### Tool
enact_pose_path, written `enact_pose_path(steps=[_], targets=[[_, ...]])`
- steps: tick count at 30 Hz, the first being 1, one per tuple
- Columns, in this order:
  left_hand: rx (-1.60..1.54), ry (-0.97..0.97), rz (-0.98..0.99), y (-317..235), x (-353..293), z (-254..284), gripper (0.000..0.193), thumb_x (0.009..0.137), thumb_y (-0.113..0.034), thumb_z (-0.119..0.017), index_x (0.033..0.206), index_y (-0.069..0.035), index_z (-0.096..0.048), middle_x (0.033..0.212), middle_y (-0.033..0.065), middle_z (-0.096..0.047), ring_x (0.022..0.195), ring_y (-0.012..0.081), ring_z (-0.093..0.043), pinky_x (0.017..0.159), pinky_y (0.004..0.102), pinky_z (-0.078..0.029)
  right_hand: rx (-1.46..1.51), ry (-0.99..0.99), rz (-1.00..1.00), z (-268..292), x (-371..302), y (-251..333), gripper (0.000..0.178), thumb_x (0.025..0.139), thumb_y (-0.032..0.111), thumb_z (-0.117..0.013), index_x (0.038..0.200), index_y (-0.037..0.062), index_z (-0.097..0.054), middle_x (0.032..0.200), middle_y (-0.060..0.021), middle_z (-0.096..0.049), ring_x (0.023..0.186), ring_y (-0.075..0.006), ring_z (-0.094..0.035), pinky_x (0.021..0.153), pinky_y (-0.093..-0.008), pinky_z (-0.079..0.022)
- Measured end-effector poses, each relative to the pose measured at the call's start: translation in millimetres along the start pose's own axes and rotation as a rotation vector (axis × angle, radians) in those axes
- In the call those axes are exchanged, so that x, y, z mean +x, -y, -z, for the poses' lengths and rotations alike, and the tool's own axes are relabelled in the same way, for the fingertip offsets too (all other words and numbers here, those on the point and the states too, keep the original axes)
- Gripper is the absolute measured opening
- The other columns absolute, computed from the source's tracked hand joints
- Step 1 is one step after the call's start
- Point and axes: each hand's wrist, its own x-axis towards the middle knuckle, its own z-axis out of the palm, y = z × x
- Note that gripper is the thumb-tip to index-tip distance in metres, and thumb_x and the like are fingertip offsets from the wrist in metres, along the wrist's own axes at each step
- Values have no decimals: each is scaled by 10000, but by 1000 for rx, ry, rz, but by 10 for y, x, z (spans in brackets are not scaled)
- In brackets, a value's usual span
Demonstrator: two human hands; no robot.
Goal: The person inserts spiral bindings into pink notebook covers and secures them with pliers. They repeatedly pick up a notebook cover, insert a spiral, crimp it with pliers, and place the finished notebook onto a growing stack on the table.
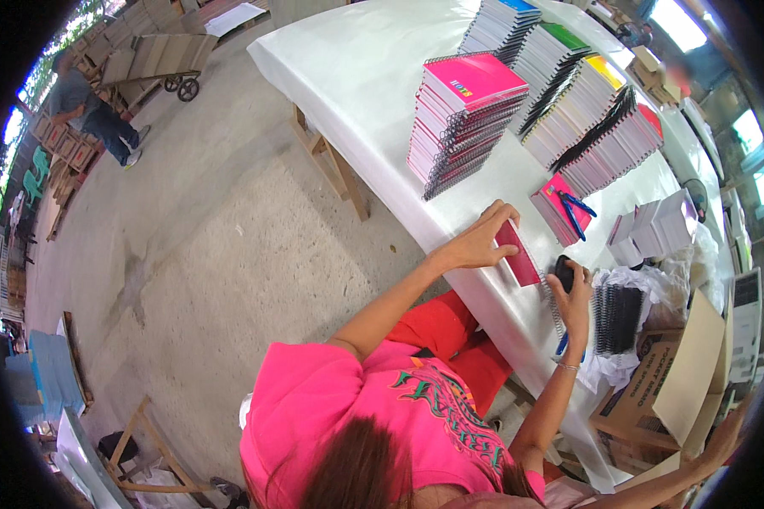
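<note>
At the table's near edge, my left hand (487, 242) grips a small dark-red notebook (524, 265) by its far end, thumb on the cover. My right hand (574, 299) is closed around a small black object (564, 270) whose kind I cannot make out. A loose dark spiral coil (551, 299) runs from the notebook's edge down beside the right hand. Just beyond lies a short stack of pink notebooks (554, 212), with blue-handled pliers (578, 222) resting on top. Part of another blue tool (562, 343) shows by my right wrist.
Tall stacks of spiral notebooks, pink (463, 119), green (552, 64) and yellow (573, 102), stand farther back. To the right are unbound page blocks (658, 227), a bundle of black coils (617, 318) on plastic and an open cardboard box (645, 382). A person (93, 106) stands far left near a loaded cart (157, 64).
</note>
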Motion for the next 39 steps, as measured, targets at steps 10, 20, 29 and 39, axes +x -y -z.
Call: enact_pose_path(steps=[10, 20, 29, 39], targets=[[-133, -38, 65, 204, -100, -57, 956, 687, -331, -890, 1404, -104, -299, 1173, 120, -436, 1111, 231, -459, 983, 346, -395, 22, -138, 29, -264, -32, -169, 579, 760, 315, -819, 1216, 52, -577, 1352, -321, -459, 1312, -448, -405, 1070, -472, -361], [-114, -9, 14, 396, 10, -117, 1096, 551, -287, -967, 1400, -122, -294, 1204, 130, -448, 1116, 243, -506, 988, 366, -448, 1581, 512, 271, 70, -301, 128, 531, 891, 448, -676, 1219, 32, -646, 1433, -243, -478, 1303, -309, -494, 1106, -439, -361], [-134, 47, 109, 342, 45, -116, 1004, 607, -329, -940, 1364, -125, -312, 1186, 125, -435, 1112, 253, -493, 972, 352, -426, 725, 334, -20, 186, -287, 320, 433, 852, 347, -743, 1146, 31, -713, 1317, -131, -600, 1181, -216, -556, 1017, -348, -422], [-173, 95, 112, 360, 20, -98, 985, 606, -304, -945, 1352, -141, -323, 1155, 100, -422, 1058, 214, -497, 946, 343, -434, 1099, 332, 30, 242, -366, 447, 357, 884, 284, -714, 1145, 40, -717, 1350, -119, -591, 1190, -174, -538, 1021, -289, -411]])
